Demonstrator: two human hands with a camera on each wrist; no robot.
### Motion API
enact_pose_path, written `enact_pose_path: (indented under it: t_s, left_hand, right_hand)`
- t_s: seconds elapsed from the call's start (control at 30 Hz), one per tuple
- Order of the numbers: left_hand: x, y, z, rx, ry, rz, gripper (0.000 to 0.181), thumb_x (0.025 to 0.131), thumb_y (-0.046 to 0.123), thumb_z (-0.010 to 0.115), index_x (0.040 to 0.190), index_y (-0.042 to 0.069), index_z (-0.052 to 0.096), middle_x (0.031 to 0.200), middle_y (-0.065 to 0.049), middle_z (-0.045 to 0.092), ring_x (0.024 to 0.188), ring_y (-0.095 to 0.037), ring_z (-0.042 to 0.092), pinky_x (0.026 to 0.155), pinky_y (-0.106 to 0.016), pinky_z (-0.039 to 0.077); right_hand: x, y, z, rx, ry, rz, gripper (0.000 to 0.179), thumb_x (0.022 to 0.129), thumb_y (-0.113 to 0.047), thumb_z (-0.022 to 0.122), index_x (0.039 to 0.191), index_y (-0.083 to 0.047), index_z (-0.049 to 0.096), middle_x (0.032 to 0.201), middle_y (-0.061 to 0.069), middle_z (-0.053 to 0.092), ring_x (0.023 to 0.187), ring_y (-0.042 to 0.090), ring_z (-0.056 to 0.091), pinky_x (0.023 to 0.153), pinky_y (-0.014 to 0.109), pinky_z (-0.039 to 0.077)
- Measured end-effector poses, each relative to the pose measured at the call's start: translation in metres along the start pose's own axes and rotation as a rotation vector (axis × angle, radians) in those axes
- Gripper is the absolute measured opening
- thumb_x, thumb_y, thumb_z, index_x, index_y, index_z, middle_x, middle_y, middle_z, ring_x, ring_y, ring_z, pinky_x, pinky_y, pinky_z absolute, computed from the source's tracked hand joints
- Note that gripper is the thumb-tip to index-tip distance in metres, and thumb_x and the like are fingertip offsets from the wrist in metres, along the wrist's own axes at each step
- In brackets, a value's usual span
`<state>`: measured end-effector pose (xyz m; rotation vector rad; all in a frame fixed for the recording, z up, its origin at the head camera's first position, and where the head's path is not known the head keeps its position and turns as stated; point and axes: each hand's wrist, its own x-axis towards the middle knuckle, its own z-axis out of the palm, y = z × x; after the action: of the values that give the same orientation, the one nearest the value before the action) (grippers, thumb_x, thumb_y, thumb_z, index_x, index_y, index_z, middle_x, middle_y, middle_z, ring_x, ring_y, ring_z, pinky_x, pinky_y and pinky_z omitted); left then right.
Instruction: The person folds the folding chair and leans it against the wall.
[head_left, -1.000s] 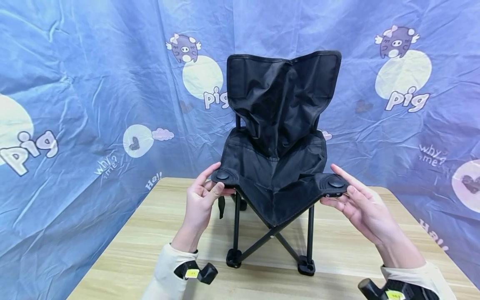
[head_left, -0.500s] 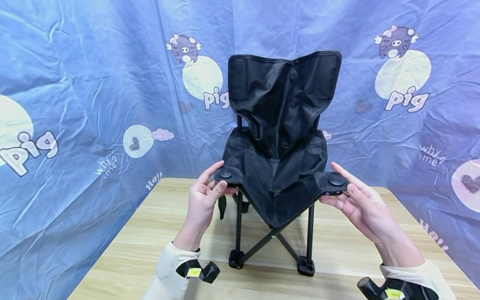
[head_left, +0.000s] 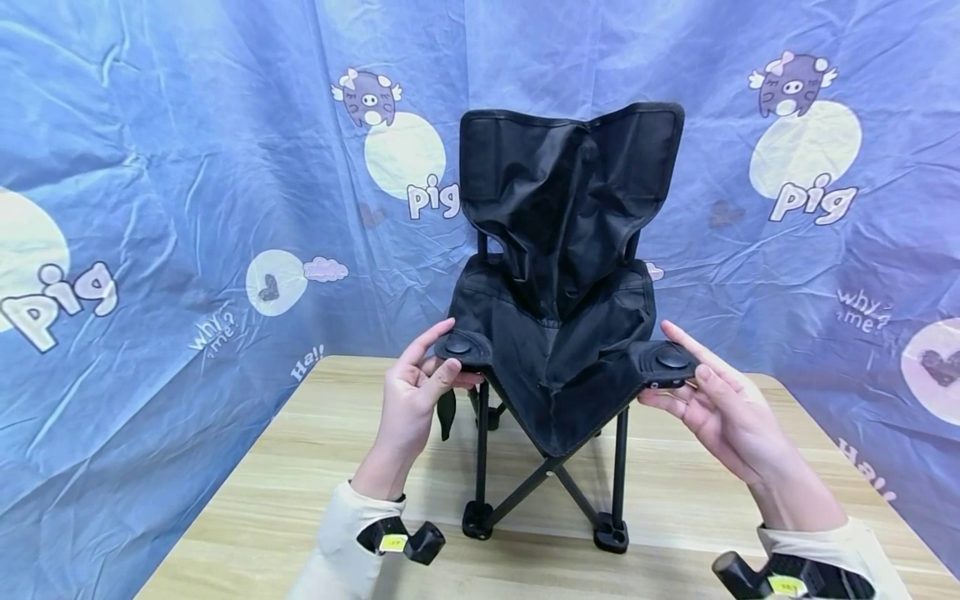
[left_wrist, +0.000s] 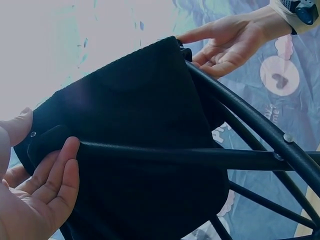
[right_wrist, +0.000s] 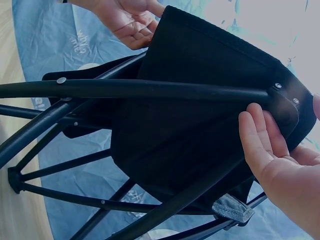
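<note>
A black folding camp chair [head_left: 551, 350] stands upright on the table, its fabric back facing me and its crossed legs partly spread. My left hand [head_left: 411, 404] grips the seat's front left corner, thumb near the round cap and fingers curled beneath. At the front right corner, my right hand [head_left: 731, 421] holds the fabric the same way. From below, the left wrist view shows my left fingers [left_wrist: 62, 182] under the corner bracket where a leg tube [left_wrist: 190, 156] ends. The right wrist view shows the right fingers [right_wrist: 257, 130] beneath the other corner, beside its rivets.
The wooden table [head_left: 300, 475] extends to both sides of the chair. Behind it hangs a blue cloth [head_left: 187, 150] printed with pigs and lettering. A dark strap [head_left: 446, 415] dangles below the left side of the seat.
My left hand has moved slightly to the right, bringing the chair's left front corner and left front foot inward. The right hand and its corner have hardly moved.
</note>
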<state>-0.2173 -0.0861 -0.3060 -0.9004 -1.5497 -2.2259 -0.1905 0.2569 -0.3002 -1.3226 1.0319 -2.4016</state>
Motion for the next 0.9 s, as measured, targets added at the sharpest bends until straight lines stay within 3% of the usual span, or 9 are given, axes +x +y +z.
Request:
enact_pose_path:
  t_s: [0.2,0.53,0.9]
  left_hand:
    - [0.001,0.001,0.002,-0.004,0.002,-0.010,0.081,0.088,0.035,0.075,0.144,-0.010,0.040,0.092,-0.002,0.075,0.077,-0.014,0.073,0.081,-0.030,0.059]
    - [0.004,0.002,0.006,-0.016,-0.012,-0.014,0.087,0.085,0.040,0.076,0.145,-0.010,0.038,0.093,-0.002,0.075,0.076,-0.015,0.073,0.091,-0.031,0.055]
    - [0.007,0.002,0.011,-0.026,-0.037,0.001,0.089,0.084,0.041,0.076,0.145,-0.011,0.038,0.099,-0.001,0.075,0.076,-0.015,0.073,0.086,-0.030,0.057]
  right_hand:
    - [0.001,-0.001,0.001,-0.003,0.007,0.011,0.050,0.107,0.000,0.019,0.157,-0.001,0.023,0.148,0.023,0.045,0.130,0.034,0.051,0.108,0.042,0.043]
    - [0.004,-0.002,0.001,-0.028,-0.018,0.001,0.050,0.107,-0.001,0.019,0.157,-0.001,0.021,0.150,0.022,0.042,0.131,0.035,0.050,0.108,0.042,0.043]
    - [0.007,-0.003,0.005,-0.043,-0.002,-0.002,0.049,0.108,-0.002,0.021,0.157,-0.001,0.023,0.148,0.022,0.045,0.130,0.034,0.052,0.107,0.042,0.044]
